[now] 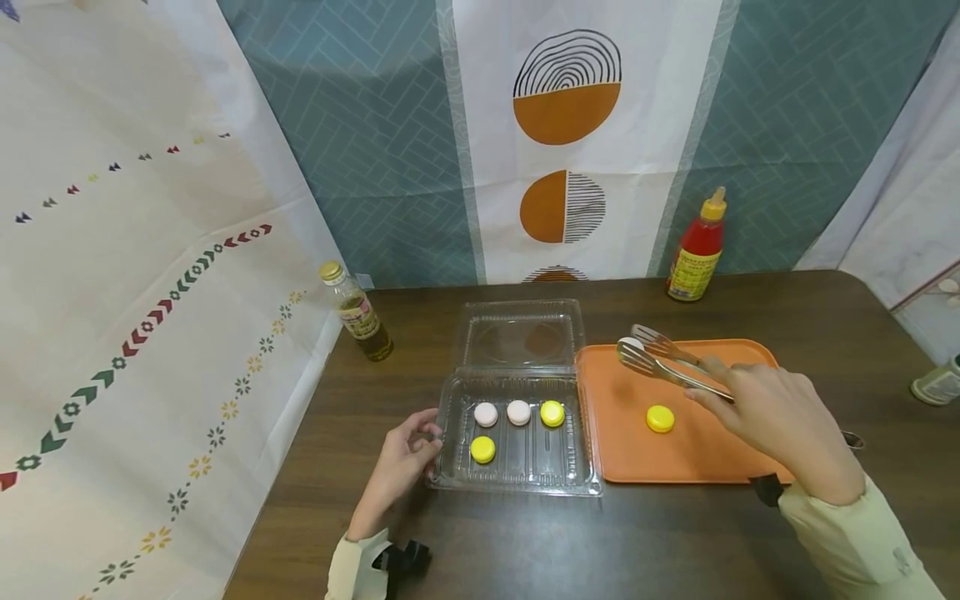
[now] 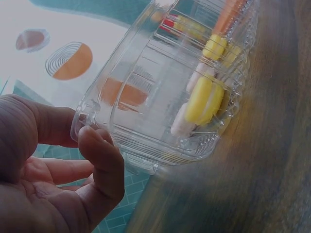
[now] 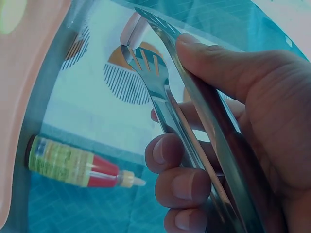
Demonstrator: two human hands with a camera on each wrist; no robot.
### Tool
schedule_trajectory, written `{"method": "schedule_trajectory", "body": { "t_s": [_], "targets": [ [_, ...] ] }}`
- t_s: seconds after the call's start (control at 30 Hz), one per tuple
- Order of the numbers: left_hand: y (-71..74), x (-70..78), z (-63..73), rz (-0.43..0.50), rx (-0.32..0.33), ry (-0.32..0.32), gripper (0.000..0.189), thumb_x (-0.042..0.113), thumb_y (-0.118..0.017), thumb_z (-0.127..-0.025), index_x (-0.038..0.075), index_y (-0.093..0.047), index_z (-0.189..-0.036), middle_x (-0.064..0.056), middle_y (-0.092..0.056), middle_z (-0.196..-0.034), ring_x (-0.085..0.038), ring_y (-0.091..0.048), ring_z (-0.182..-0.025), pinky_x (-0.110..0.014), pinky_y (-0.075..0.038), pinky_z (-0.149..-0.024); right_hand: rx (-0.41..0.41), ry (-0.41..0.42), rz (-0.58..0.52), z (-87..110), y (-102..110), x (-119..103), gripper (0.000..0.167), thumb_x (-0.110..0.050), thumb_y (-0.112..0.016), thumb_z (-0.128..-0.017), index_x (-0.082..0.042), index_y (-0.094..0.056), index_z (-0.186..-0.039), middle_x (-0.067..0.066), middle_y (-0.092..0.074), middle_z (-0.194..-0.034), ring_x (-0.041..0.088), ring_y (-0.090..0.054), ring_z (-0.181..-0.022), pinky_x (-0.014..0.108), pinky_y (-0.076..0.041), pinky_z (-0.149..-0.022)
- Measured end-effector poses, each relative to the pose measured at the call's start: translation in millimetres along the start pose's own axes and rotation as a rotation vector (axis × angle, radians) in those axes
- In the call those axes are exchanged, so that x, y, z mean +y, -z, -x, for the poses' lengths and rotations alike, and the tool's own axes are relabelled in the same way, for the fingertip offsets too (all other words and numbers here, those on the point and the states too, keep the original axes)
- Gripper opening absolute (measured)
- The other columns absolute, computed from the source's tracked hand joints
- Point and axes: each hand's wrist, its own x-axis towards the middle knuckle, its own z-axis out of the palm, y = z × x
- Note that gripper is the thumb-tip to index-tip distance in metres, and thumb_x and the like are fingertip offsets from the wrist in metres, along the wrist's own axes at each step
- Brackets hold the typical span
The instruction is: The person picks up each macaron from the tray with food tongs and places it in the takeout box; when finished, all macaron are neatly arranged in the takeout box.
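Observation:
My left hand (image 1: 406, 454) pinches the left rim of a clear plastic clamshell box (image 1: 525, 488) between thumb and finger. Inside the box sit two pale pink macarons (image 1: 518, 412) and a yellow macaron (image 1: 552, 413) in a row, with another yellow macaron (image 1: 483, 450) below. My right hand (image 1: 780, 417) grips metal tongs (image 1: 678, 377), whose slotted tips hold a pale macaron (image 3: 133, 29) above the left part of an orange tray (image 1: 720, 458). One yellow macaron (image 1: 660, 419) lies on that tray.
Behind the box, its transparent lid (image 1: 522, 333) lies folded back. An oil bottle (image 1: 363, 317) stands at the back left and a red sauce bottle (image 1: 697, 250) at the back right. At the far right edge is a small jar (image 1: 939, 383). Patterned cloths hang around the table.

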Motion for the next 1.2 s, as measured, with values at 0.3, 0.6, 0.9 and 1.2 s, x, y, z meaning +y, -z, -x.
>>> {"method": "schedule_trajectory", "body": {
  "t_s": [0.3, 0.6, 0.9, 1.2],
  "targets": [
    [0.9, -0.6, 0.6, 0.014, -0.016, 0.003, 0.045, -0.014, -0.057, -0.092, -0.014, -0.049, -0.137, -0.02, -0.058, -0.103, -0.013, -0.05, -0.054, -0.027, -0.046, -0.047, -0.047, 0.0, -0.041, -13.1, 3, -13, 0.049, -0.041, -0.077, -0.088, -0.009, -0.069, -0.125, -0.011, -0.031, -0.052, 0.008, -0.034, -0.048, 0.03, -0.027, -0.041],
    [1.0, -1.4, 0.8, 0.003, -0.019, -0.002, 0.046, -0.014, -0.057, -0.092, -0.014, -0.049, -0.137, -0.021, -0.058, -0.103, -0.013, -0.05, -0.054, -0.026, -0.046, -0.048, -0.002, 0.082, -0.042, -24.3, -4, -26, 0.049, -0.035, -0.08, -0.084, -0.006, -0.071, -0.123, -0.011, -0.024, -0.052, 0.008, -0.025, -0.045, 0.028, -0.023, -0.044],
    [-2.9, 0.6, 1.6, -0.004, -0.005, 0.016, 0.045, -0.014, -0.058, -0.092, -0.011, -0.052, -0.136, -0.019, -0.059, -0.102, -0.014, -0.05, -0.054, -0.026, -0.046, -0.048, -0.119, 0.069, -0.069, -26.9, -9, -41, 0.053, -0.042, -0.077, -0.087, -0.005, -0.07, -0.125, -0.008, -0.031, -0.054, 0.01, -0.031, -0.045, 0.027, -0.024, -0.042],
    [0.5, 2.8, -0.5, -0.024, 0.006, 0.006, 0.045, -0.014, -0.06, -0.092, -0.009, -0.053, -0.136, -0.017, -0.06, -0.101, -0.016, -0.05, -0.054, -0.026, -0.045, -0.048, -0.112, 0.127, -0.072, -30.9, -15, -54, 0.052, -0.043, -0.077, -0.087, -0.008, -0.071, -0.125, -0.01, -0.038, -0.056, 0.008, -0.031, -0.043, 0.026, -0.024, -0.041]
  ]
}}
